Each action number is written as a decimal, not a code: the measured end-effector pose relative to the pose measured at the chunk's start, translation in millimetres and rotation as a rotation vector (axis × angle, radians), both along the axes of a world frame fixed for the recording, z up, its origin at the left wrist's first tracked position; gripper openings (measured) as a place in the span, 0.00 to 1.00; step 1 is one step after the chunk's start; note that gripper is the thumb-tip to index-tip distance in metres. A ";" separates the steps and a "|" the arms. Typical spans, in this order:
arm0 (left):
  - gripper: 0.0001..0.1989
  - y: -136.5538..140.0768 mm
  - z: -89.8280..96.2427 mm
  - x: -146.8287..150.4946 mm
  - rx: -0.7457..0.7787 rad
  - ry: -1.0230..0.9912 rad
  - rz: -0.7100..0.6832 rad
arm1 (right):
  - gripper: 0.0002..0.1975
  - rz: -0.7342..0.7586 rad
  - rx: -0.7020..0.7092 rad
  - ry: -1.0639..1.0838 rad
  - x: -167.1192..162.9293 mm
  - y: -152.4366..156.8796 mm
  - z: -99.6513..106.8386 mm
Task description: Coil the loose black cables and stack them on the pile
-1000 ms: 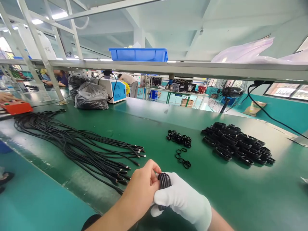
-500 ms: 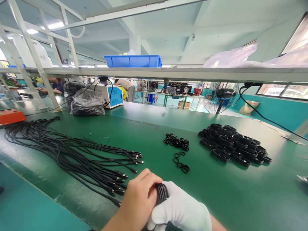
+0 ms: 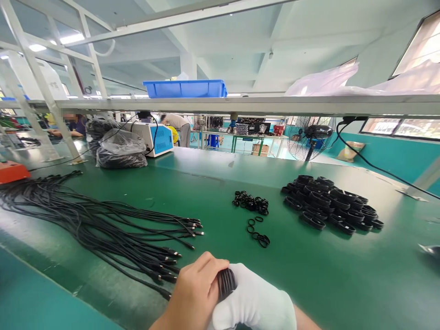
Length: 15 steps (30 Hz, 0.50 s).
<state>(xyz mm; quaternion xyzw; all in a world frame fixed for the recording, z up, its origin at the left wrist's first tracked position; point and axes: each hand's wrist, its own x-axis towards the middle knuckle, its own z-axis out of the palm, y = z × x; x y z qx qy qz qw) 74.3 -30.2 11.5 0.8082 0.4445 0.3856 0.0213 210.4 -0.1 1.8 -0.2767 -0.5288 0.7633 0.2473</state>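
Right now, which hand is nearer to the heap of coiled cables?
Right. The gloved right hand is left of the heap, closer to the camera; the bare left hand is farther left.

Cables [image 3: 113, 243] L, rings [image 3: 252, 202] mid, coils [image 3: 330, 204] R on tbl [image 3: 192, 188].

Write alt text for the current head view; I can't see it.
A bare left hand and a white-gloved right hand grip a coiled black cable at a green table. Loose black cables lie to the left, small black rings ahead, and a pile of black coils to the right.
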 end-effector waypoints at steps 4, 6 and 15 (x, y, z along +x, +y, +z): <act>0.17 1.7 5.4 0.2 -0.122 0.001 0.026 | 0.18 0.004 -0.010 -0.040 -2.0 0.3 -4.4; 0.16 1.6 4.8 -0.5 -0.137 -0.011 0.043 | 0.17 0.038 -0.045 -0.078 -1.8 -1.3 -4.4; 0.15 4.4 -6.0 1.4 -0.020 -0.103 0.021 | 0.11 0.040 -0.099 -0.138 0.1 -6.7 4.0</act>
